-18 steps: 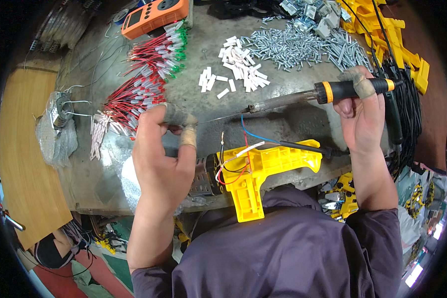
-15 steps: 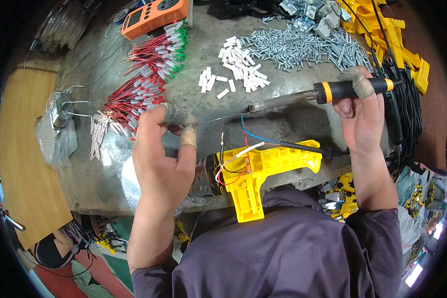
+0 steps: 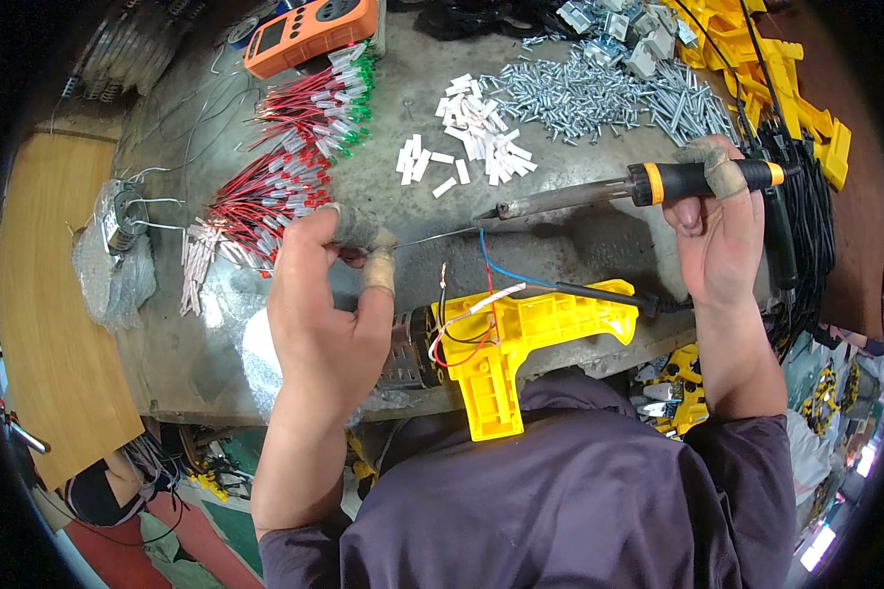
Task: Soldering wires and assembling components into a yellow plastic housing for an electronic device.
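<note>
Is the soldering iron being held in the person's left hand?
No, the right hand holds the soldering iron, while the left hand pinches a thin grey wire.

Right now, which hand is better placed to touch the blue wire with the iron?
Probably the right hand: it holds the iron, whose tip is near the blue wire. The left hand pinches silvery wire.

soldering iron: black and grey, orange-banded | plastic casing: yellow | wire: blue | screws: silver | box: orange | shirt: dark purple-grey | board: tan, wood-grained
</note>
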Tool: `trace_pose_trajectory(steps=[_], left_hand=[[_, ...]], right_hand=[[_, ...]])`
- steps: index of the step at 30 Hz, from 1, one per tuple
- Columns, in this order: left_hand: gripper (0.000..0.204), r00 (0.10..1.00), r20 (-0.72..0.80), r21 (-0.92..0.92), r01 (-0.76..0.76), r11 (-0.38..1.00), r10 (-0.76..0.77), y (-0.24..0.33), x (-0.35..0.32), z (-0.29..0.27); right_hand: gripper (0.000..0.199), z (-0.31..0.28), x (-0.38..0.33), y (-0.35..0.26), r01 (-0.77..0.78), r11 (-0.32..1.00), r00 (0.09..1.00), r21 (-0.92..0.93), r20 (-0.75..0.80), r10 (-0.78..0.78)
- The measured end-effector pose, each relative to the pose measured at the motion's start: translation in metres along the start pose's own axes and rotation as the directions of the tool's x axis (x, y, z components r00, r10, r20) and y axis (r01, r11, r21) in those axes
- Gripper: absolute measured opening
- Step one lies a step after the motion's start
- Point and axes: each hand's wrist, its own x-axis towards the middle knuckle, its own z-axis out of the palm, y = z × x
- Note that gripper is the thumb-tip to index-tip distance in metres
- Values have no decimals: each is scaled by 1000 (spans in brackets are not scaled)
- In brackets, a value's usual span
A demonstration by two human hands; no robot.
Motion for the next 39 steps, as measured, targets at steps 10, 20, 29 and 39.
trace_pose_trajectory(steps=[10, 20, 29, 39], left_hand=[[41, 1000, 10, 25, 6, 1000, -7, 4, 2, -3], [40, 944, -275, -166, -232, 958, 181, 7, -22, -17], [39, 947, -212, 46, -235, 971, 239, 3, -17, -15], [41, 962, -198, 21, -189, 982, 189, 1, -18, -12]], right_hand=[[23, 0, -3, -1, 7, 1000, 999, 15, 35, -7], [32, 15, -18, -22, 85, 996, 982, 34, 164, -90], [34, 14, -22, -13, 170, 986, 961, 3, 219, -166], [36, 13, -21, -12, 175, 985, 959, 8, 224, -172]])
